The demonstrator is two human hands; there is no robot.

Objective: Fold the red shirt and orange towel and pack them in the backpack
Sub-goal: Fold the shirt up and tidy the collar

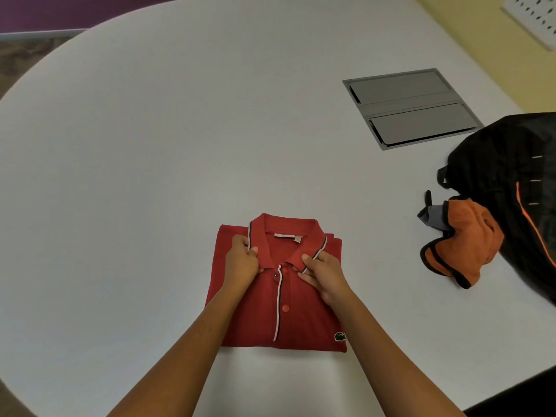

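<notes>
Lying on its side at the right edge of the table, the black backpack (511, 176) has an orange stripe along one panel, and the orange towel (460, 245) spills from its mouth: part of the cloth sits against the bag's opening and the rest droops onto the tabletop in a crumpled heap with a dark border. How far the towel reaches inside cannot be told. A small grey and black strap piece (431, 213) pokes out just beside the towel.

Near the front edge of the table, the red polo shirt (304, 305) lies folded into a neat rectangle, front side up, collar toward the far side, with a white-edged button placket down the middle and a green crocodile logo (340, 337) at its near right corner. The left hand (242, 260) pinches the left collar point, thumb on top and fingers curled beneath the flap. The right hand (323, 273) grips the right collar point likewise, thumb pressed on the striped collar edge while its fingers lie flat on the shirt's chest. Both bare forearms reach in from the front edge.

The table (150, 145) is white and rounded, with a grey metal cable hatch (412, 108) set flush toward the far right. Beyond it are a yellow wall, a white socket panel (534, 16) and a purple strip at far left.
</notes>
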